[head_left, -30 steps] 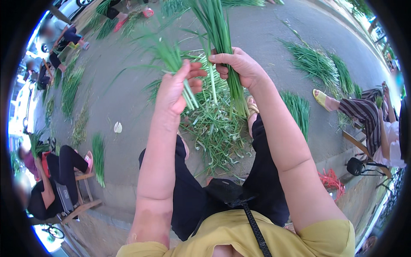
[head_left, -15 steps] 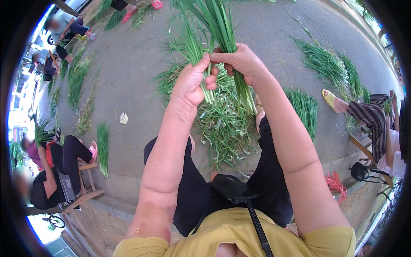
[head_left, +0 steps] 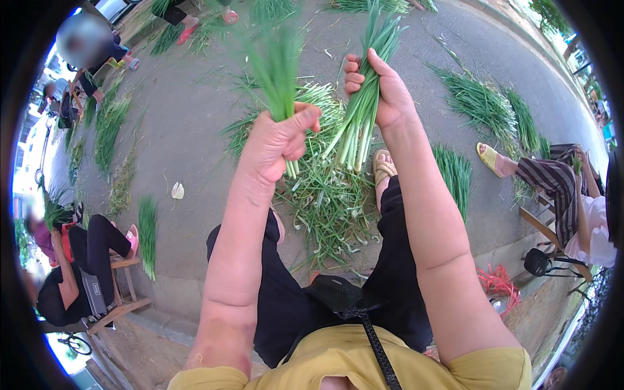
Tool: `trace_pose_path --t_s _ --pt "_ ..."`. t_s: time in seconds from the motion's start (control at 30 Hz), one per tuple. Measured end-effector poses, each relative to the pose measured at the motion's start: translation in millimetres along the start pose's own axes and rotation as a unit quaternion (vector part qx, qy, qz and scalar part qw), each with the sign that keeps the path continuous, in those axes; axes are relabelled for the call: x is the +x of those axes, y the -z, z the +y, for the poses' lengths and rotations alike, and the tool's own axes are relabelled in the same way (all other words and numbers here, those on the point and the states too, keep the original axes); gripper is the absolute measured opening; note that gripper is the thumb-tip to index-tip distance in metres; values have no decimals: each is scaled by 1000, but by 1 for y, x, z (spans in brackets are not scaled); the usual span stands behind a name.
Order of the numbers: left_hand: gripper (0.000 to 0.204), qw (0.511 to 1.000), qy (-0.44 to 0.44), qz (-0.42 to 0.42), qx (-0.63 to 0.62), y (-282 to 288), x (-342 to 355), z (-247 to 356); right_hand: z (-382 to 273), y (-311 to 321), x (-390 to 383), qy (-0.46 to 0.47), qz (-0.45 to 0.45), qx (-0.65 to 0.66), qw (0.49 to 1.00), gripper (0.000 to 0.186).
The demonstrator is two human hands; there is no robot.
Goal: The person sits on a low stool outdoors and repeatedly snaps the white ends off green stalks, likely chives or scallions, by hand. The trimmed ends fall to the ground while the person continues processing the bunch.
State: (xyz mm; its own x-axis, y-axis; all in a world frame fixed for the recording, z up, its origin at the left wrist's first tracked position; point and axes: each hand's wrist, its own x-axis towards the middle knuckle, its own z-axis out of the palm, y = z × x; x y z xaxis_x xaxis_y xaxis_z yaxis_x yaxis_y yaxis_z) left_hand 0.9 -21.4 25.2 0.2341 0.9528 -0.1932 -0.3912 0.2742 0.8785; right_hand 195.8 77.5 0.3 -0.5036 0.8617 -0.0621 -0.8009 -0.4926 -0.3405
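I'd call it part done: left hand [head_left: 283,140] grips greens [head_left: 278,81], right hand [head_left: 394,97] holds a bunch [head_left: 363,110], scraps [head_left: 331,208] lie piled below, a bundle [head_left: 453,174] to the right.

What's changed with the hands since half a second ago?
They have drawn apart: the right hand shifted right, the left hand slightly down. The left bunch and right bunch of green stalks stay held; the loose green pile stays put.
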Motion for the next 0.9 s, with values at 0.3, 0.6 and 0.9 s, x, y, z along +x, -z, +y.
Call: trace_pose_path --t_s 0.3,0.6,0.9 --pt "24 997 44 -6 57 -15 -2 -8 5 -6 -3 32 49 -129 990 24" --pt "18 997 -8 -9 -82 6 1 3 12 -23 -14 20 79 -201 976 38" --pt "14 989 -36 6 -144 10 3 4 16 -13 -8 46 70 -153 985 18"
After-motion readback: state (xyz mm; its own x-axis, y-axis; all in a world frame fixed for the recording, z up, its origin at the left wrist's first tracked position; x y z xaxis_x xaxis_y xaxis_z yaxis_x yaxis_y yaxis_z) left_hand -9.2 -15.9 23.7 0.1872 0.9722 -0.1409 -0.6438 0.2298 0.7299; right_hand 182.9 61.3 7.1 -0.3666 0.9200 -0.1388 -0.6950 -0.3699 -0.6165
